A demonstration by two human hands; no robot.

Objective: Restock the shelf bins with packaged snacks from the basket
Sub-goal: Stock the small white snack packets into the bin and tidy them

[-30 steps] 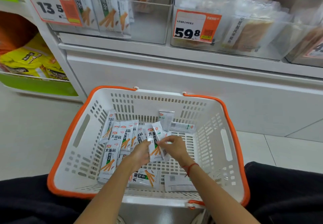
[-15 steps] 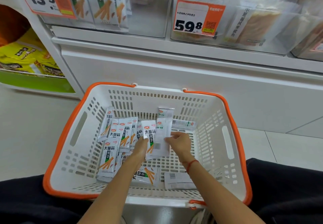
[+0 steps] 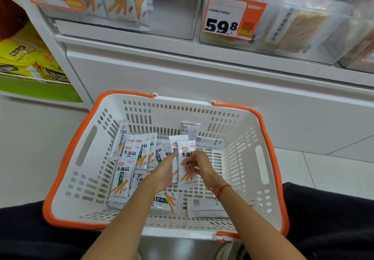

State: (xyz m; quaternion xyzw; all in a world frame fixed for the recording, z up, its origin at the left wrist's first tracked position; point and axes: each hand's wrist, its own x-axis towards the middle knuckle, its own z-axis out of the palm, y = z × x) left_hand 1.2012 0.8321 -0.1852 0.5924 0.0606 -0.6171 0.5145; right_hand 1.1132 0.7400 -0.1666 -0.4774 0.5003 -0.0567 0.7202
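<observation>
A white basket with an orange rim (image 3: pixel 64 158) sits on the floor in front of me, holding several white and green snack packets (image 3: pixel 121 180). Both hands are inside it. My left hand (image 3: pixel 165 171) and my right hand (image 3: pixel 199 164) together hold a small upright stack of packets (image 3: pixel 185 158), left fingers on its left side, right fingers curled over its front. Above, a clear shelf bin (image 3: pixel 174 14) holds the same kind of packets (image 3: pixel 121 2) at its left, with room at its right.
A second clear bin (image 3: pixel 303 32) with other packaged food and a 59.8 price tag (image 3: pixel 230 16) stands to the right. Yellow bags (image 3: pixel 26 57) lie on a green shelf at the left. My dark-trousered knees flank the basket.
Both hands have gathered another packet onto the stack and squared it upright between them. The camera has tilted slightly, so the shelf bins sit higher in view.
</observation>
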